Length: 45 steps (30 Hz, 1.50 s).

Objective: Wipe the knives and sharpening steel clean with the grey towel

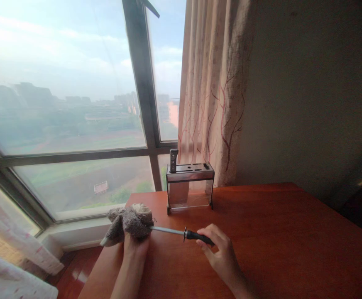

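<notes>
— Right fingers point(214, 232): how do we find them?

— We see them curled over the rear part of a black handle point(203, 238), gripping it, the thumb underneath. Cloth hides the left fingers; since it sits bunched up in the left hand point(136, 246), we judge them closed on it.

— What runs between?

— A slim metal rod point(168, 230). It reaches left from a dark guard point(185, 234) at the handle's front, and its other end disappears into the grey cloth point(137, 222). All this is above the reddish table point(277, 232), nearer the left edge than the right.

— How would it handle?

— We would expect the rod to be stiff, fairly heavy for its thinness and smooth enough to slip. The handle, behind the guard, looks the surest hold. The cloth seems soft and limp, best squeezed with the whole hand.

— And farther out?

— Near the table's back edge, towards its back-left corner, we have a clear-sided slotted holder point(184, 177), which might scratch or crack if knocked. A second handle point(173, 160) stands upright at its left end. Beyond are a patterned curtain point(212, 104) and a tall window point(75, 178).
</notes>
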Each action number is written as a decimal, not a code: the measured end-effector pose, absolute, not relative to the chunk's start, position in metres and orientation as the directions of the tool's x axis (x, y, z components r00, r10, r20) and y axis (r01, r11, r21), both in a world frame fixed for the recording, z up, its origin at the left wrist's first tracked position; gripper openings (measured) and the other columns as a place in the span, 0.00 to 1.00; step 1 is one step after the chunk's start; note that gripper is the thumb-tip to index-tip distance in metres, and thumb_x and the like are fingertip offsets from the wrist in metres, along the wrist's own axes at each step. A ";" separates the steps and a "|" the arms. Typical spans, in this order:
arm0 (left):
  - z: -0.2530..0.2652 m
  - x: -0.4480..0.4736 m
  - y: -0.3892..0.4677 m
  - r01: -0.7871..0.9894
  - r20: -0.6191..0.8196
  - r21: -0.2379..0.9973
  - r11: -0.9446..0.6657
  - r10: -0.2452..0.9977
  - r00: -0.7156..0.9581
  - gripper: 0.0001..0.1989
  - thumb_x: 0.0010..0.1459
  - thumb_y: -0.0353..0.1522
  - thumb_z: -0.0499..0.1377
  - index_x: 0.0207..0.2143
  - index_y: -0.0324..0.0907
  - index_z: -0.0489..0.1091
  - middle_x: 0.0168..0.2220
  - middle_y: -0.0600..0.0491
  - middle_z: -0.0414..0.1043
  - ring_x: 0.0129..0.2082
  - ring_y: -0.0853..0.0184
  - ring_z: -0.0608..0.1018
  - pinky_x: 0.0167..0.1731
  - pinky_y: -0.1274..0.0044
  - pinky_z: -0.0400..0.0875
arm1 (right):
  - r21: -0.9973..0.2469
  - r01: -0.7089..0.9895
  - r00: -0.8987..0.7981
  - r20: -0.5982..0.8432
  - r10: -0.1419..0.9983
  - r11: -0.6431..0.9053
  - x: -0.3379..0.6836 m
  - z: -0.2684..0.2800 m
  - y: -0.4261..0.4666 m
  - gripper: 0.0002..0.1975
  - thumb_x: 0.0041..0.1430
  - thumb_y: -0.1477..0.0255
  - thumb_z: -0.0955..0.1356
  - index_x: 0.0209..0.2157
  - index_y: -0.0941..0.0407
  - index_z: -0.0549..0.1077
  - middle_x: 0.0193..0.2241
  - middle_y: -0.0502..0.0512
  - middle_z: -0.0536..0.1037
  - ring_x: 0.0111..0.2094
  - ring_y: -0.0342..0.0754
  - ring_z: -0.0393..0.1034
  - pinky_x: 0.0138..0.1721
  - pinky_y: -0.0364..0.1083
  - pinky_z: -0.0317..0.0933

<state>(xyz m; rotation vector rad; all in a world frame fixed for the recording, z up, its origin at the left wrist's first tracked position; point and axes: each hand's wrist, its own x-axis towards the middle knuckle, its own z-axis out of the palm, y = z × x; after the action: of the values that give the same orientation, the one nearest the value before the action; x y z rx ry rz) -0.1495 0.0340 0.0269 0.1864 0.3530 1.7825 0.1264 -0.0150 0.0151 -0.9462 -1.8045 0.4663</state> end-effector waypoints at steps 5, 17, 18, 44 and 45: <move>0.035 -0.125 0.029 -0.894 -0.166 0.401 -0.200 0.944 -0.286 0.13 0.63 0.38 0.52 0.46 0.44 0.70 0.36 0.52 0.76 0.31 0.64 0.77 0.35 0.71 0.74 | -0.559 0.483 -0.251 0.649 0.718 0.674 0.119 0.010 -0.019 0.12 0.60 0.77 0.64 0.45 0.52 0.71 0.35 0.55 0.72 0.36 0.48 0.70 0.35 0.44 0.64; 0.031 -0.049 0.010 -0.761 -0.161 0.643 -0.088 0.956 -0.246 0.06 0.52 0.33 0.65 0.30 0.41 0.73 0.24 0.57 0.72 0.29 0.66 0.76 0.34 0.78 0.72 | -0.543 0.562 -0.273 0.590 0.760 0.623 0.100 -0.011 -0.024 0.09 0.64 0.71 0.62 0.44 0.53 0.69 0.34 0.55 0.79 0.33 0.50 0.74 0.36 0.47 0.66; 0.030 -0.050 0.010 -0.758 -0.187 0.647 -0.084 0.946 -0.265 0.06 0.51 0.33 0.65 0.30 0.41 0.73 0.23 0.57 0.72 0.29 0.66 0.76 0.34 0.78 0.72 | -0.538 0.566 -0.276 0.591 0.758 0.625 0.099 -0.011 -0.024 0.09 0.64 0.71 0.62 0.45 0.53 0.69 0.34 0.55 0.79 0.33 0.50 0.75 0.36 0.47 0.66; 0.035 -0.062 0.014 -0.706 -0.165 0.698 -0.120 0.932 -0.322 0.10 0.49 0.37 0.66 0.32 0.41 0.74 0.27 0.54 0.75 0.27 0.67 0.74 0.33 0.77 0.72 | -0.656 0.456 -0.278 0.537 0.797 0.601 0.100 0.003 -0.029 0.12 0.63 0.69 0.62 0.47 0.54 0.71 0.39 0.56 0.80 0.38 0.51 0.75 0.41 0.46 0.66; 0.033 -0.059 0.013 -0.703 -0.173 0.703 -0.112 0.931 -0.321 0.10 0.49 0.37 0.66 0.33 0.41 0.74 0.28 0.54 0.75 0.28 0.66 0.75 0.34 0.76 0.72 | -0.684 0.436 -0.258 0.528 0.809 0.585 0.100 0.005 -0.029 0.13 0.64 0.68 0.62 0.47 0.54 0.72 0.39 0.57 0.80 0.38 0.51 0.75 0.42 0.47 0.66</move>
<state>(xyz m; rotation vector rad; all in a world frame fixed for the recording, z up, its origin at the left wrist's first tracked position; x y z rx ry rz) -0.0592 0.0132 0.0334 0.3737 0.8487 1.7168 0.1001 -0.0291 0.0049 -1.0037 -1.8908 0.5075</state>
